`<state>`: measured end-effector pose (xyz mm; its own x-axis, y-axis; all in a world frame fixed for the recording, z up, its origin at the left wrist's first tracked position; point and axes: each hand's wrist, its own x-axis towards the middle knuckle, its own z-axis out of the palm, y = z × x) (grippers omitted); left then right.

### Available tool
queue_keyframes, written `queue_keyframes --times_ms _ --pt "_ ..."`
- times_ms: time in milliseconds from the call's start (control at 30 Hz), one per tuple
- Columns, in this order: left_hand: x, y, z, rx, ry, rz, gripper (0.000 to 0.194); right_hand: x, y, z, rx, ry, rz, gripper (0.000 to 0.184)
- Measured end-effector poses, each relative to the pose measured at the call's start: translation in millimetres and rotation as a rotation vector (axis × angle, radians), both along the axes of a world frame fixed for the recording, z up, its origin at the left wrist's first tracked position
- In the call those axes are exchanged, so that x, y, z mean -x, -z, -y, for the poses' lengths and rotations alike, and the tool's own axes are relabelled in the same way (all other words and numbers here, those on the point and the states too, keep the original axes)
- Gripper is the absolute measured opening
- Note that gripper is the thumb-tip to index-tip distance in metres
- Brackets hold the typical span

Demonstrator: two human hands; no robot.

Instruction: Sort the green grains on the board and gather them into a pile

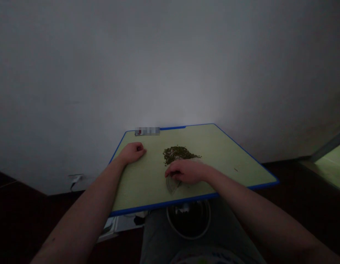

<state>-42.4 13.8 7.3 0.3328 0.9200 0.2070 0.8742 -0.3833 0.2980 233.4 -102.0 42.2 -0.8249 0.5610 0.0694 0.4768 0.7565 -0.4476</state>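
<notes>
A heap of small dark green grains [178,153], which look like mung beans, is spread on the pale yellow-green tabletop [147,187]. My right hand [187,171] is just in front of the heap, fingers bent down onto a clear plastic piece with a curved edge [172,186]; its full shape is hidden under the hand. To the left, my left hand [133,151] rests on the tabletop with its fingers curled in, apart from the grains. Nothing shows in it. Below the table's front edge, a shiny metal bowl [189,220] sits on my lap, dark inside.
Blue edging [164,204] runs round the table, which stands close to a grey wall [170,66]. A blurred label [147,131] is at the back left edge. One small dark sliver [236,169] lies on the right. A white plug [75,179] is low on the wall.
</notes>
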Motion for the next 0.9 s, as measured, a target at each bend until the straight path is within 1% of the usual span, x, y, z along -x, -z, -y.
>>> queue_keyframes --times_ms 233,433,533,667,767,900 --pt "-1.4 -2.5 1.9 0.003 -0.001 0.007 0.028 -17.9 -0.5 17.0 -0.03 0.181 0.06 0.031" --pt "-1.9 -2.5 0.9 0.007 0.0 0.008 0.029 -32.4 4.8 33.4 -0.019 0.326 0.063 0.033" --pt "-1.4 -2.1 0.5 0.011 0.006 0.004 0.029 -37.0 5.8 40.3 0.005 0.356 0.058 0.031" --pt "-1.2 -2.2 0.5 0.008 0.007 -0.001 0.029 -39.8 2.3 48.6 0.045 0.353 0.046 0.026" --pt "-1.2 -1.8 0.4 0.002 0.008 -0.001 0.028 -40.7 0.1 54.5 0.062 0.377 0.051 0.022" --pt "-1.4 -1.6 0.6 0.005 0.0 0.007 0.028 -42.8 -0.8 61.2 0.068 0.416 0.024 0.022"
